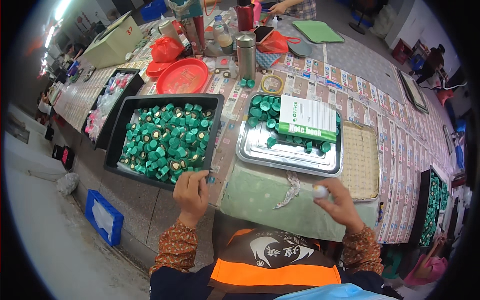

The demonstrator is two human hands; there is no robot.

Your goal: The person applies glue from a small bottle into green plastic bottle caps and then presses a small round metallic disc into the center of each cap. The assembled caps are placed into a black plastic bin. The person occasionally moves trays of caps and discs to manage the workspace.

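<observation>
Small white ball-like piece (320,191) pinched between fingertips of right hand (340,202), held just above the near edge of the table (260,197), over a pale green cloth. Left hand (191,192) curled shut at the near rim of a black tray (116,135), fingertips among the green caps (167,140) heaped inside; looks closed on a cap, though the cap itself hidden under the fingers. Many caps lying open side up, some showing a pale liner within.

Between the hands and further back, a steel tray (287,152) holding a smaller scatter of green caps, with a green and white notebook (307,118) laid across them. To the right of it, a flat woven mat (361,160). Beyond, a red plate (183,76), a metal flask (246,54), a roll of yellow tape (272,83) and a second black tray with pink and clear pieces. Another person's hand visible at the far end of the table.

Judged from the pose: picking stage, one cap fetched by the left while the right holds the white piece ready. Next move likely calls for bringing both hands together in front of the body, cap turned open side toward the white piece, with a steady pinch so the small round piece does not slip
</observation>
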